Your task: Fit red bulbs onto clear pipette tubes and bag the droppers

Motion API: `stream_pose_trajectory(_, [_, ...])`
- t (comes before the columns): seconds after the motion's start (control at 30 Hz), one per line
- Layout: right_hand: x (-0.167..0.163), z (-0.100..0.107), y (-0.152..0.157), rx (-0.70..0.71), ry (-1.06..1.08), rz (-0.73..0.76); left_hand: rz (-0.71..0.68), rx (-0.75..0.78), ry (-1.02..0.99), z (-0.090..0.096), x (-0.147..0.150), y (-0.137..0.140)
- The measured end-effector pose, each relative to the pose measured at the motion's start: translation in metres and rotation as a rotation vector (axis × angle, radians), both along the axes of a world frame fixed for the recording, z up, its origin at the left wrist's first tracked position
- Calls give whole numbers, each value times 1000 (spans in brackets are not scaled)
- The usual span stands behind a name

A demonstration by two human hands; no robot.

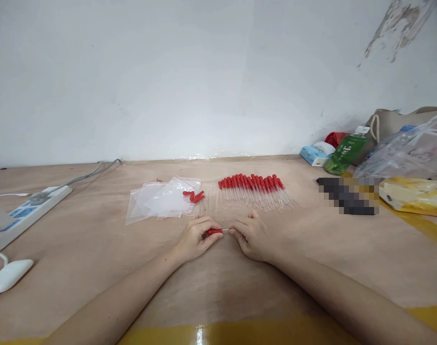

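My left hand [199, 238] pinches a red rubber bulb [214, 231] just above the table. A thin clear glass tube [225, 231] runs from the bulb's end into the fingers of my right hand [251, 235], which are closed on it. Together they look like a dropper, lying level between both hands. Beyond my hands a row of droppers [252, 184] with red bulbs lies side by side, bulbs toward the wall. Several bare glass tubes [213, 199] lie left of that row. A few loose red bulbs [194, 196] rest on clear zip bags [164, 199].
A white power strip [35, 211] with cables and a white plug-like device [12, 276] are at the left. At the right are a green bottle [348, 152], a tissue pack [315, 155], a blurred dark object [348, 196], plastic bags [408, 153] and a yellow packet [416, 196].
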State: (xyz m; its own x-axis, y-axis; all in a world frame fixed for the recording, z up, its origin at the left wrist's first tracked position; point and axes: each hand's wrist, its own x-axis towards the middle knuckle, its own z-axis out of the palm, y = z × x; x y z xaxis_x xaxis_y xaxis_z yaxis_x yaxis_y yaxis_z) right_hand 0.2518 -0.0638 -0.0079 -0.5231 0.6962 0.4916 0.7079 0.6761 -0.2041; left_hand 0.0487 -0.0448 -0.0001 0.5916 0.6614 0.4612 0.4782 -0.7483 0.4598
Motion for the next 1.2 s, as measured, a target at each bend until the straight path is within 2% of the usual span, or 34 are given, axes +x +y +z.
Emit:
stream_pose_trajectory(0.2, [-1,14,2,-109,25,-20,71,97,21,7,-5,6])
stream_pose_trajectory(0.27, [4,15,7,-236,162,-72,166,166,34,7,-12,13])
stream_pose_trajectory(0.4, [22,8,26,-517,572,-303,434,286,72,2,-26,31])
stream_pose_trajectory(0.5, [31,6,44,-625,642,-426,550,324,104,-2,-31,39])
stream_pose_trajectory(0.57, [29,10,54,-597,562,-498,567,327,121,-3,-32,41])
stream_pose_trajectory(0.73, [1,31,81,-352,319,-676,561,320,133,-3,-31,40])
stream_pose_trajectory(0.93, [-25,30,107,-314,136,-821,570,312,144,-3,-32,40])
stream_pose_trajectory(1.07, [-25,24,108,-279,63,-858,617,323,143,-4,-33,42])
stream_pose_trajectory(1.2, [-36,24,99,-190,23,-769,671,339,160,-5,-32,44])
